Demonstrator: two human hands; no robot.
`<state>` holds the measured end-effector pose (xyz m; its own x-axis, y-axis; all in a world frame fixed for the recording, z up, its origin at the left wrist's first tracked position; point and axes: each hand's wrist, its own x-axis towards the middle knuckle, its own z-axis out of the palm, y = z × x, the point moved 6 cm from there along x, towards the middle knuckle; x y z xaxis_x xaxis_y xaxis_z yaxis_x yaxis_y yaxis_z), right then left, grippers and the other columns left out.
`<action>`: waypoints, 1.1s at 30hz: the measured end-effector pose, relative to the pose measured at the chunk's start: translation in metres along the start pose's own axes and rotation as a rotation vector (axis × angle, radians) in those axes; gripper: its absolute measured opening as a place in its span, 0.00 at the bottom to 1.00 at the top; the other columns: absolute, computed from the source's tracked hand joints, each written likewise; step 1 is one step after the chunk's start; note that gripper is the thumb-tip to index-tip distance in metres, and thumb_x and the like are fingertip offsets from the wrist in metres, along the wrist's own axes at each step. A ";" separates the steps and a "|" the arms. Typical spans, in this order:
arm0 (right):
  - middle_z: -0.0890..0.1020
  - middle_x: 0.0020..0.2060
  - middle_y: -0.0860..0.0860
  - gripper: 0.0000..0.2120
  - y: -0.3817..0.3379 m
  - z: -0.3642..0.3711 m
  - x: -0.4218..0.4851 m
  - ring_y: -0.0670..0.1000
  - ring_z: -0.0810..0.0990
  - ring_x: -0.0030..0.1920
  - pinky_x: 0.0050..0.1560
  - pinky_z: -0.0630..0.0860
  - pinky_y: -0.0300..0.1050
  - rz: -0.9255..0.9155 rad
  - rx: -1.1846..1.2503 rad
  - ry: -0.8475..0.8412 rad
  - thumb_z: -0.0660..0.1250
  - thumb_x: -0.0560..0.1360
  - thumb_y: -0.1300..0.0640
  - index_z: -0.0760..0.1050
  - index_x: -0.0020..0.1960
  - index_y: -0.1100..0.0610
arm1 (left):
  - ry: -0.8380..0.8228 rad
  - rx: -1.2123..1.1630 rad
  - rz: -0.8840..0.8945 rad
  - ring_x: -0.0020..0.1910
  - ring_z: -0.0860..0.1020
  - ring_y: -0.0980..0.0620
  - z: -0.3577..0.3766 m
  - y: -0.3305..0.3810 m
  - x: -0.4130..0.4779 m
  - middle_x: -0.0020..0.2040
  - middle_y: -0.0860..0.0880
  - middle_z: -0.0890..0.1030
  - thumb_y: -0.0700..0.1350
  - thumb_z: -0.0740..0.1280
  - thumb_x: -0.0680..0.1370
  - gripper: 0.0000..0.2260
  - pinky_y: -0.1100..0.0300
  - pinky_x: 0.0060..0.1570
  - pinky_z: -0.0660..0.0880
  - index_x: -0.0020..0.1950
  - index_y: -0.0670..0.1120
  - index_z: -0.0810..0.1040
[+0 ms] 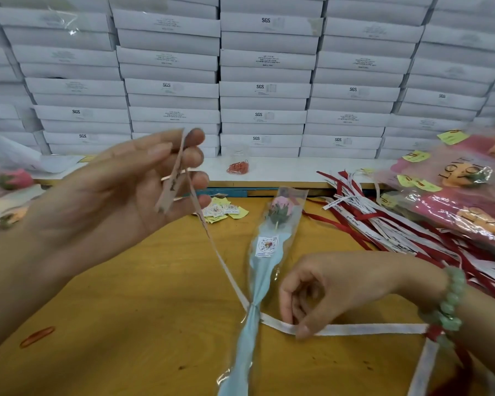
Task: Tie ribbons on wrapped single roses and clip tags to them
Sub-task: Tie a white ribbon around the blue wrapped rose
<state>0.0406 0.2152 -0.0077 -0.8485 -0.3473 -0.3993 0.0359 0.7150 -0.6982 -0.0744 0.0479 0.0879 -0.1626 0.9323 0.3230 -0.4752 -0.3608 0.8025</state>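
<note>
Two ends of one ribbon (355, 329) cross the rose (266, 252) mid-stem on the counter (155, 324), bloom toward the far edge; the left hand (120, 190) grips one end aloft, the right hand (326, 292), nearer the crossing, pinches the other flat.

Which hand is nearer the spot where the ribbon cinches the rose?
Right. The right hand pinches the ribbon just right of the cinch; the left hand holds the other end raised, up-left.

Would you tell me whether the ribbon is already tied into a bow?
No bow yet. The ribbon cinches the wrapped rose, its ends stretched apart: left hand holds one raised, right hand pinches the other.
</note>
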 end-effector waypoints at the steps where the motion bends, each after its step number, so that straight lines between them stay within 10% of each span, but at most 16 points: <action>1: 0.79 0.40 0.50 0.05 -0.001 0.001 0.000 0.42 0.76 0.40 0.44 0.73 0.34 -0.006 -0.020 -0.004 0.70 0.76 0.63 0.80 0.51 0.62 | -0.045 -0.048 -0.009 0.63 0.67 0.30 0.002 -0.005 0.001 0.64 0.29 0.67 0.37 0.46 0.85 0.18 0.39 0.70 0.54 0.73 0.31 0.57; 4: 0.79 0.41 0.46 0.02 -0.003 0.001 -0.001 0.42 0.76 0.42 0.44 0.72 0.33 -0.035 -0.023 0.001 0.68 0.78 0.62 0.78 0.49 0.57 | -0.153 0.064 -0.016 0.62 0.73 0.37 0.006 -0.022 0.008 0.75 0.40 0.63 0.40 0.54 0.84 0.23 0.43 0.68 0.65 0.78 0.39 0.54; 8: 0.81 0.39 0.51 0.03 -0.004 -0.006 -0.006 0.47 0.79 0.39 0.46 0.76 0.38 -0.038 0.121 -0.018 0.63 0.81 0.61 0.75 0.50 0.58 | 0.095 0.458 -0.006 0.44 0.81 0.51 -0.009 -0.059 0.010 0.74 0.52 0.68 0.44 0.71 0.74 0.29 0.54 0.49 0.79 0.74 0.48 0.68; 20: 0.81 0.33 0.53 0.15 -0.032 -0.039 -0.031 0.46 0.77 0.27 0.30 0.74 0.35 -0.298 0.495 0.151 0.59 0.78 0.45 0.76 0.49 0.56 | 0.018 0.545 -0.320 0.32 0.77 0.57 -0.011 -0.138 -0.005 0.71 0.53 0.72 0.38 0.66 0.79 0.20 0.65 0.37 0.76 0.68 0.54 0.74; 28: 0.72 0.71 0.51 0.28 -0.033 -0.048 -0.019 0.52 0.74 0.68 0.64 0.75 0.51 -0.547 0.564 0.271 0.56 0.79 0.39 0.62 0.75 0.49 | 0.004 0.458 -0.298 0.28 0.75 0.59 -0.013 -0.139 -0.005 0.68 0.46 0.76 0.37 0.66 0.78 0.16 0.69 0.32 0.73 0.66 0.46 0.76; 33: 0.76 0.65 0.36 0.27 -0.016 -0.056 -0.019 0.39 0.74 0.65 0.66 0.73 0.46 -0.340 0.190 0.735 0.58 0.77 0.34 0.55 0.74 0.33 | 0.000 0.417 -0.324 0.28 0.75 0.60 -0.011 -0.138 -0.005 0.67 0.45 0.77 0.38 0.66 0.78 0.13 0.70 0.32 0.75 0.62 0.44 0.78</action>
<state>0.0268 0.2446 0.0441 -0.9553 0.0065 0.2955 -0.2519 0.5048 -0.8256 -0.0176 0.0932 -0.0296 -0.0646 0.9976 0.0251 -0.1169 -0.0326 0.9926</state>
